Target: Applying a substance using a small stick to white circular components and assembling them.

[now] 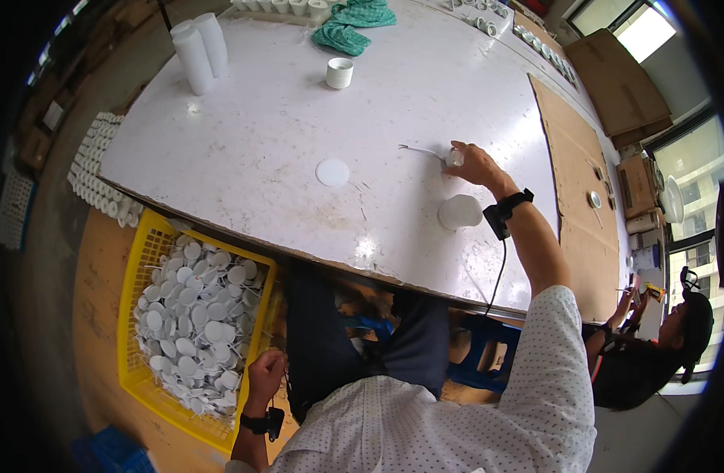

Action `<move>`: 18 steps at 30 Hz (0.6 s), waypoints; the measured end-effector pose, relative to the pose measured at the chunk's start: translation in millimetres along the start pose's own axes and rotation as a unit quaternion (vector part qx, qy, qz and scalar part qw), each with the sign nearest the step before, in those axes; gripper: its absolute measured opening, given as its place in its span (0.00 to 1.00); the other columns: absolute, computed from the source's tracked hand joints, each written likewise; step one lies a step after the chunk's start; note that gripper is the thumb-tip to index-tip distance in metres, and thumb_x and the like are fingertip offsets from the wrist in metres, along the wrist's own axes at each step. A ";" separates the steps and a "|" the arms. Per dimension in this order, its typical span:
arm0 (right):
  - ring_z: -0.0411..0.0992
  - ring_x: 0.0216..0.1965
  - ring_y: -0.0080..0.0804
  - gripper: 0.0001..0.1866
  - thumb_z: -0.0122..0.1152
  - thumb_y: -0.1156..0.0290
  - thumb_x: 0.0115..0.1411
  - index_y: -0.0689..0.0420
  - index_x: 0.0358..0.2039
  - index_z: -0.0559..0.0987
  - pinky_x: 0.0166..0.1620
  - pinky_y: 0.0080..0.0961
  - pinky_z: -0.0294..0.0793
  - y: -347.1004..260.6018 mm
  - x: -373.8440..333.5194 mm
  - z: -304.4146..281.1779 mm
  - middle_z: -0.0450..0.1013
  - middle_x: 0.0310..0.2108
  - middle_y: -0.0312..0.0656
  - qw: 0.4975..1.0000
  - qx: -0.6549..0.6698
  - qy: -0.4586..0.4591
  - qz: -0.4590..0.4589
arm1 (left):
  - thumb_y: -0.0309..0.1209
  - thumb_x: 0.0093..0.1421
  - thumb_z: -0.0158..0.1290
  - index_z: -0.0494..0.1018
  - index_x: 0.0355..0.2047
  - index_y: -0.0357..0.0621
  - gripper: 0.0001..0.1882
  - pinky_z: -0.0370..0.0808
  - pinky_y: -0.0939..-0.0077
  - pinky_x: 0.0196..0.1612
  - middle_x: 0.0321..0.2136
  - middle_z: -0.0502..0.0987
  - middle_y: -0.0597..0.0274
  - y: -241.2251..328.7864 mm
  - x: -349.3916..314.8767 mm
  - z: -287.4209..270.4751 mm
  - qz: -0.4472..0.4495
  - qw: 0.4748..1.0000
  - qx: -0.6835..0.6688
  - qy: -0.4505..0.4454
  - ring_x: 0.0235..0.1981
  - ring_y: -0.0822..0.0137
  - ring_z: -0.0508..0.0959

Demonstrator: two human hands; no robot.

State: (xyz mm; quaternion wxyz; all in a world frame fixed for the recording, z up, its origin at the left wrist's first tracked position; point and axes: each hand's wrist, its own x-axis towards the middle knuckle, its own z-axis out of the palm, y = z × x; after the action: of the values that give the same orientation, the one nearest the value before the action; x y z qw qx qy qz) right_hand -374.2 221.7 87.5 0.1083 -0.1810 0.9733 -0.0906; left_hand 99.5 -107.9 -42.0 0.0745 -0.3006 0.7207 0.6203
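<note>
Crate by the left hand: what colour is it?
The plastic crate is yellow; the head view shows it best.

wired piece [455,158]: partly hidden by right hand [480,168] | blue object [113,452]: cut by lower edge

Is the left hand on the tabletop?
No: the left hand is beside the yellow crate, off the tabletop.

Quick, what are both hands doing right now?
Left hand: loosely curled beside the yellow basket; can't tell if it's holding anything.
Right hand: holding a small white part with a wire.
</note>
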 end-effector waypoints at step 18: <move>0.65 0.46 0.38 0.39 0.68 0.64 0.38 0.51 0.54 0.66 0.47 0.31 0.70 -115.1 -249.5 35.0 0.66 0.48 0.43 0.888 0.072 0.175 -0.419 | 0.20 0.51 0.52 0.45 0.60 0.38 0.39 0.71 0.70 0.48 0.57 0.57 0.42 162.4 10.1 109.9 0.185 0.907 -0.099 -0.366 0.53 0.53 0.68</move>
State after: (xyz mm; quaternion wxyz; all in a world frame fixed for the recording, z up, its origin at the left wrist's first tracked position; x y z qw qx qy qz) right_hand -100.1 204.0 123.2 -0.0991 -0.5451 0.8008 -0.2275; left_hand -23.3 -0.1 66.9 0.1868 0.0803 0.6204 0.7575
